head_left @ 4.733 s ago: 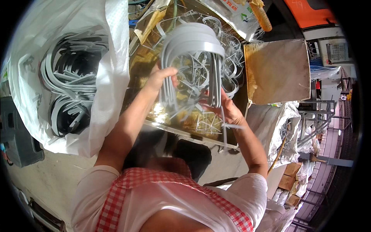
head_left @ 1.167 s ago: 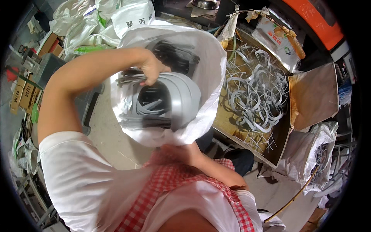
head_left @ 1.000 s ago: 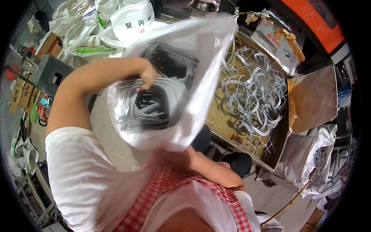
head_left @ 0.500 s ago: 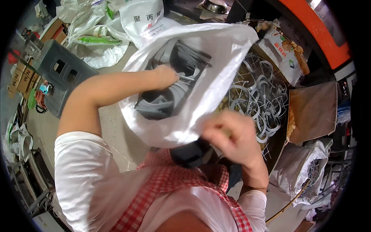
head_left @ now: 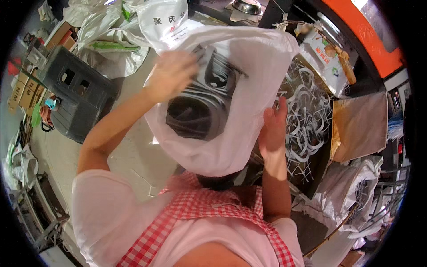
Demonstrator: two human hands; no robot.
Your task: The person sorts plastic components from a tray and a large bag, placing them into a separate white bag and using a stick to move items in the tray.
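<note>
A large white woven sack [head_left: 253, 80] stands with its mouth open in front of me. Stacked inside are curved grey plastic parts [head_left: 213, 104] with dark, rounded hollows. My left hand [head_left: 173, 74] is over the sack's left rim, close to the parts; motion smears its fingers, so I cannot see whether they grip anything. Against the outer right side of the sack lies my right hand [head_left: 273, 129], fingers stretched upward and apart, holding nothing.
Right of the sack lies a heap of pale, curved plastic scraps [head_left: 304, 115]. A brown board [head_left: 360, 127] and a crumpled white sack [head_left: 342, 191] are farther right. A dark grey plastic stool [head_left: 82, 98] lies at left. White plastic bags [head_left: 115, 51] sit behind it.
My left hand has come up out of the sack toward its upper left rim. My right hand has risen, its curled fingers now stretched along the sack's side. The sack's mouth has shifted slightly.
</note>
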